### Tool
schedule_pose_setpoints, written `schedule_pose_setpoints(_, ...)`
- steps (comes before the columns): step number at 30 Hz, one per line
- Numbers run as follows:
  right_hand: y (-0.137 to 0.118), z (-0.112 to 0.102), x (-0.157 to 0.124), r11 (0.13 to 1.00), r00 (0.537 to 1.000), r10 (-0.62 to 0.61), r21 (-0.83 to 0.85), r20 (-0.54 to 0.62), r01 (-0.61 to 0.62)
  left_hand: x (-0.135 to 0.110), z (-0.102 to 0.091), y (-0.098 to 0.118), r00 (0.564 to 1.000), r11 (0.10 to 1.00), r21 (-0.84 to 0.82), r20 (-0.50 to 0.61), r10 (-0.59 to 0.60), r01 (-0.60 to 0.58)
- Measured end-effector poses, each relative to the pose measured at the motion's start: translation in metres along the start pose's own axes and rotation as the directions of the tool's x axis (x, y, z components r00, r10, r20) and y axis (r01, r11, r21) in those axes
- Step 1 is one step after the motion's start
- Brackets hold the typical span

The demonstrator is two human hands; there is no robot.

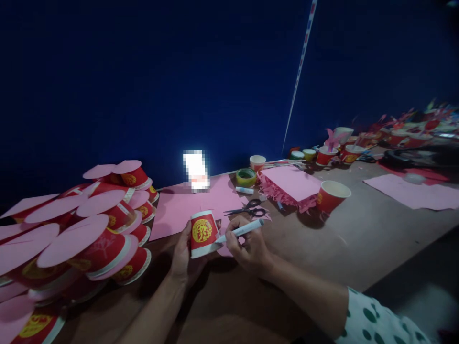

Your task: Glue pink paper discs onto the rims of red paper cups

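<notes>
A red paper cup with a gold emblem and white bands is tilted in my left hand, whose fingers are wrapped round its side and back. My right hand grips a white marker pen with a grey-green end. The pen's tip meets the cup's lower right edge, near the white band. Just beyond my right hand lie black-handled scissors on pink paper. Pink cut paper also shows beneath the cup and my right hand.
Red cups with pink paper discs are piled at left. Behind are a roll of green tape, a pen cap, and a lit, blurred screen. Rightward stand a pink fringed stack, a cup and pink sheets.
</notes>
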State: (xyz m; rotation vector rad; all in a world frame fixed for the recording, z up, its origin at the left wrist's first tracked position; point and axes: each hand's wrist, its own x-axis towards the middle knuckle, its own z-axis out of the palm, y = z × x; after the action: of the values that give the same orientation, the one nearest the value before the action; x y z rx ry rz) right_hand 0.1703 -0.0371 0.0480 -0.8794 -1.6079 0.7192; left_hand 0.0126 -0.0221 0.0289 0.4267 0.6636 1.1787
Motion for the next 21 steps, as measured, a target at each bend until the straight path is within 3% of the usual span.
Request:
schedule_pose_setpoints(4,0.003,-0.002,0.000,1.000,0.998,0.001,0.016,0.063,-0.002,-0.001,0.001,0.001,1.000,1.000,-0.025,0.006,0.003,-0.003)
schedule_pose_setpoints(9,0.004,-0.002,0.000,1.000,0.999,0.006,0.006,0.035,-0.006,-0.002,0.004,0.003,1.000,1.000,-0.028,0.013,0.002,-0.001)
schedule_pose_setpoints(14,0.005,-0.002,0.000,0.999,0.996,-0.015,0.046,0.084,0.011,-0.004,0.005,0.005,1.000,0.999,-0.032,0.000,-0.009,0.009)
schedule_pose_setpoints(21,0.007,-0.001,-0.003,0.997,0.993,-0.070,0.026,-0.097,0.073,-0.008,0.010,0.007,1.000,0.999,-0.042,0.020,-0.012,0.013)
